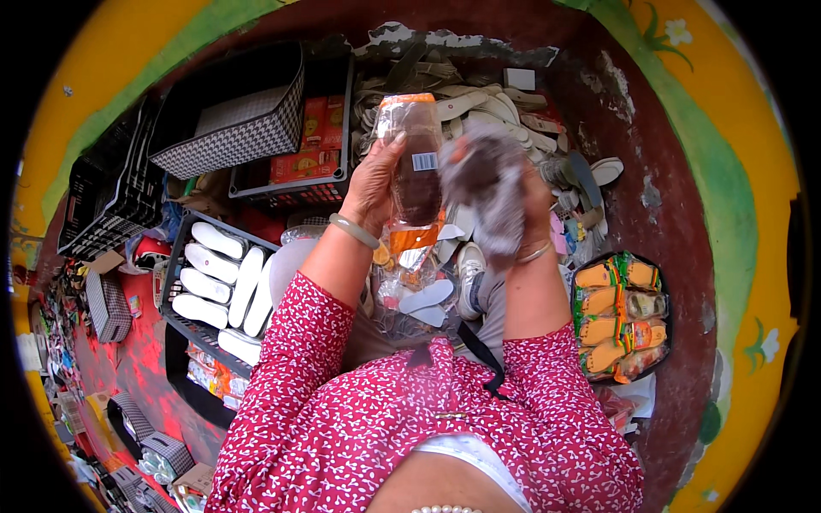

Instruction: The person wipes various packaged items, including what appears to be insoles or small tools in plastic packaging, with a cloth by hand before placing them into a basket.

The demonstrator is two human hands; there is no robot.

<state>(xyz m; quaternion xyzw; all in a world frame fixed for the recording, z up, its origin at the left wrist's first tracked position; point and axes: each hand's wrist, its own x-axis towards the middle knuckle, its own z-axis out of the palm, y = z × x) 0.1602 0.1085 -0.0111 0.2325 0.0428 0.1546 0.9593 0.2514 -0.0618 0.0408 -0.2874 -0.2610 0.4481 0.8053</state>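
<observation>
Here's the brown-filled clear packet (419, 190), upright, pinched in the left hand's (372, 186) fingers; just right of the packet, the right hand's (536, 205) fingers clutch a blurred grey-brown bundle (489, 190)! Pale insoles (489, 106) heap beyond the packet, white insoles (206, 285) lie left, yellow insoles (601, 329) well right.

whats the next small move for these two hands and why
Probably draw what looks like a grey-brown cloth across the brown packet: the left hand holds the packet up with its label showing, and the right hand has the cloth close beside it.
</observation>
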